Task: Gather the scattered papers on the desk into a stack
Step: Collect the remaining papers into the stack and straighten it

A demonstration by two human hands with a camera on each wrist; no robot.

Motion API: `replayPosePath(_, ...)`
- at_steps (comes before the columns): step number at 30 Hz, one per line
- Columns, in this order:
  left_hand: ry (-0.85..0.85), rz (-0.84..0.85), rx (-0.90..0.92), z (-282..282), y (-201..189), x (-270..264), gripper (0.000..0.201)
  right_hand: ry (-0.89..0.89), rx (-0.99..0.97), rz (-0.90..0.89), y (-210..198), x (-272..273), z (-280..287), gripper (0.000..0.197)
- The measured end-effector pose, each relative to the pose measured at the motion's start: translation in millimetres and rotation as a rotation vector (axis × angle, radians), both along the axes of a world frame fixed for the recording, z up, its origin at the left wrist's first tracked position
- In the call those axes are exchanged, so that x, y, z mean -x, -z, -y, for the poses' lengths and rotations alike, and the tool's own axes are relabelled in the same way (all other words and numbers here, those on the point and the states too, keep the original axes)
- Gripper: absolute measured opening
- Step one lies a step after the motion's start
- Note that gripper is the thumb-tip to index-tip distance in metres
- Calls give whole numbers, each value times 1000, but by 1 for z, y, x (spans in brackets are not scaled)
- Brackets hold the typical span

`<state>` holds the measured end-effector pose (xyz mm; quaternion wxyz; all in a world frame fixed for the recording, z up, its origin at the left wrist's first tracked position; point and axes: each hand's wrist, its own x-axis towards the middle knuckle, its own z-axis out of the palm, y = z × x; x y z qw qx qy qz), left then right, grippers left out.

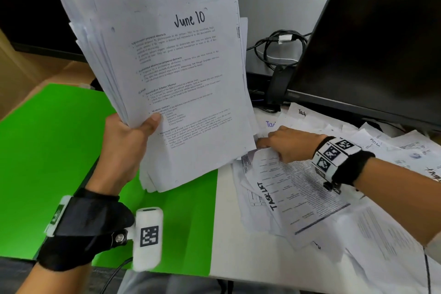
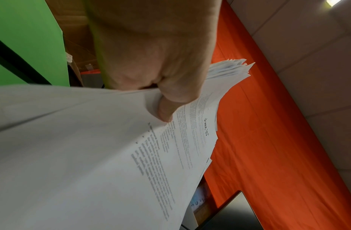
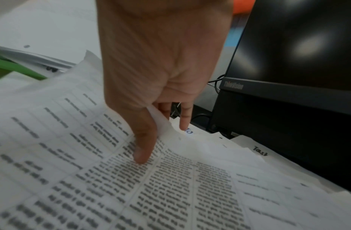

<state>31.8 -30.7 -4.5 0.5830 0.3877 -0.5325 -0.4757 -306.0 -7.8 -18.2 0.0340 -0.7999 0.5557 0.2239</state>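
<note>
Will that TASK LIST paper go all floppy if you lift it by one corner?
Probably floppy: the TASK LIST sheet is one thin page, already curling by the right hand. It likely slides easily too, lying on other loose papers.

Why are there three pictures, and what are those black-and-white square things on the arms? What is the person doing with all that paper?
No robot here, just a person with small cameras strapped on. The big picture comes from a camera on the head, looking down at the desk. The other two come from cameras on the wrists, looking along each hand. The checkered squares are markers on the wrist straps.

The left hand holds a thick stack up in the air; its top page says "June 10". The right hand pinches the edge of a loose sheet from the papers scattered on the desk. A green mat lies on the left, and a black monitor stands behind.
</note>
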Motion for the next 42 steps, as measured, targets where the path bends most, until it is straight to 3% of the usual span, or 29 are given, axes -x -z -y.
replayPosePath(4, -16, -25, -2, 2, 0, -1, 29, 65, -28, 1, -2, 1, 4, 54)
replayPosePath(8, -19, -33, -4, 2, 3, -3, 30, -6, -33, -74, -3, -3, 5, 47)
replayPosePath(16, -15, -37, -17, -3, 4, -8, 29, -20, -67, -46, -5, -7, 1, 25)
replayPosePath(22, -10, -5, -17, -5, 5, -8, 30, -38, -27, -106, 1, -6, 9, 34)
replayPosePath(26, -5, 2, -25, -5, 4, -4, 31, 33, -84, -47, -1, -9, 8, 35)
replayPosePath(31, -1, 4, -22, -7, 3, -2, 31, -13, -73, -51, 2, -11, 16, 60)
replayPosePath(35, -6, 23, -13, -6, 3, -6, 30, -20, -18, -31, 0, -13, 17, 66)
replayPosePath(39, -26, 31, -3, -1, 4, -8, 28, 63, 38, 70, -32, -14, 9, 38)
replayPosePath(42, -60, 56, 31, 2, 3, -10, 27, 97, 160, 107, -79, -4, -2, 19)
